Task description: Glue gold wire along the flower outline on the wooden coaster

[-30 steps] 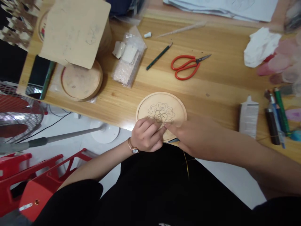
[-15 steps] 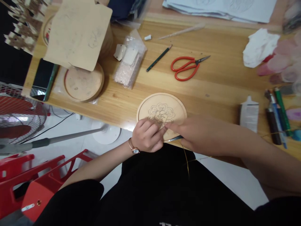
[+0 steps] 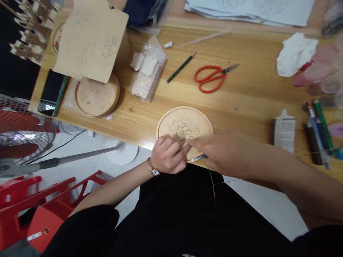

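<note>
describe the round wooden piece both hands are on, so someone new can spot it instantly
Start at the long wooden table and follow its near edge to where the left hand and right hand meet. Under their fingertips lies the round wooden disc. Unlike the blank disc stack at far left, it bears a pencilled flower outline in its middle.

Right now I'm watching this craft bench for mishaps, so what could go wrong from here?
1. The round wooden plate overhangs the table edge; pressure from the left hand or right hand might tip it.
2. The thin gold wire hanging toward the lap could snag.
3. The right forearm lies near the white tube and pens, and might knock them.
</note>
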### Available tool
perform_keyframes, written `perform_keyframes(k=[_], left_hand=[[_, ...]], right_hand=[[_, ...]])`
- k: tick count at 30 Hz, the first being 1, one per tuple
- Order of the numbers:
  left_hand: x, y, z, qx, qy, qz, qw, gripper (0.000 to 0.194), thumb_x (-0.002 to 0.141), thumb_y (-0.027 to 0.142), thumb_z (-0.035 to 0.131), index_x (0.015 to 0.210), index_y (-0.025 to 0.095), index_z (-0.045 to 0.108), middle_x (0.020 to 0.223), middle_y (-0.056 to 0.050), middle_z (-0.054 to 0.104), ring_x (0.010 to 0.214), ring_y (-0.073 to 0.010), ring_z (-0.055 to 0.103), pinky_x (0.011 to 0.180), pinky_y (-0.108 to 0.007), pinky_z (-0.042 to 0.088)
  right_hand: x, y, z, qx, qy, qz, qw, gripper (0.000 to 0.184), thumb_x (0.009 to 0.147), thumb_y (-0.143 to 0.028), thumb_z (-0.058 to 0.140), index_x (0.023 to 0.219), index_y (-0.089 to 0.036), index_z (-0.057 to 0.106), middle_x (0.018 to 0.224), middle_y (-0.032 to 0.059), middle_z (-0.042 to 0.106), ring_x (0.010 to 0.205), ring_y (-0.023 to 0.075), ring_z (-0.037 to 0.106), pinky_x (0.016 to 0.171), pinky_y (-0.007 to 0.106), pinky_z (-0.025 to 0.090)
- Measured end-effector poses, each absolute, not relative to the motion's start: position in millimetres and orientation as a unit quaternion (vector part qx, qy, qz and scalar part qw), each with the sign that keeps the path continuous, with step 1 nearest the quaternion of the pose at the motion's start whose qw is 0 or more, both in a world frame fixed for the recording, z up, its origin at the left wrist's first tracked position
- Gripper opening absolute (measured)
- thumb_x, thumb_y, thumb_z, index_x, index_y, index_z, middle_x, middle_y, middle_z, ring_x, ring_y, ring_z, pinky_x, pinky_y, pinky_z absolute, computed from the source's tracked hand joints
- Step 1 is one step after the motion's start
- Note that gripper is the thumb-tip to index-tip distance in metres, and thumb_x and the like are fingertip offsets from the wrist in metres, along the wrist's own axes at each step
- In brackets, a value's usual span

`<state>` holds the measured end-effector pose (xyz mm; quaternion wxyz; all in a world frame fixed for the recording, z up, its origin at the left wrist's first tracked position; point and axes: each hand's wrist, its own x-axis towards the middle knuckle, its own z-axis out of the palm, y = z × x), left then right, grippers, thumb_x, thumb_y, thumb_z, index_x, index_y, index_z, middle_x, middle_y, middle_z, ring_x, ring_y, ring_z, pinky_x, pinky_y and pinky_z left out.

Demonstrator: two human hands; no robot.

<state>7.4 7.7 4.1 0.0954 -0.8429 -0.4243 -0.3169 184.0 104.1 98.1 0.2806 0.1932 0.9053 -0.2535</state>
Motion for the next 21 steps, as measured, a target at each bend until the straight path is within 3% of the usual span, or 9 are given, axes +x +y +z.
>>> perform_keyframes(k=[9,21], left_hand=[[7.7,7.0,1.5,-0.842,-0.425,-0.32,0.092,0.026,0.074,0.02,0.049,0.095,0.015,0.063,0.067,-0.003,0.057,0.063,-0.0182,0.046,0.055,-0.031,0.033],[7.5,7.2,2.0,-0.844,-0.424,-0.318,0.084,0.025,0.076,0.02,0.048,0.095,0.015,0.063,0.068,-0.003,0.057,0.063,-0.018,0.047,0.054,-0.031,0.034]], right_hand=[[186.1,100.3,97.3,0.185,0.915,-0.237,0.27,0.05,0.084,-0.016,0.05,0.134,-0.019,0.049,0.107,0.0091,0.069,0.08,0.0257,0.069,0.053,0.032,0.033],[188.4,94.2,94.2,0.178,0.934,-0.185,0.25,0.062,0.077,-0.012,0.053,0.139,-0.015,0.047,0.075,0.0063,0.069,0.06,0.0183,0.063,0.046,0.029,0.018]])
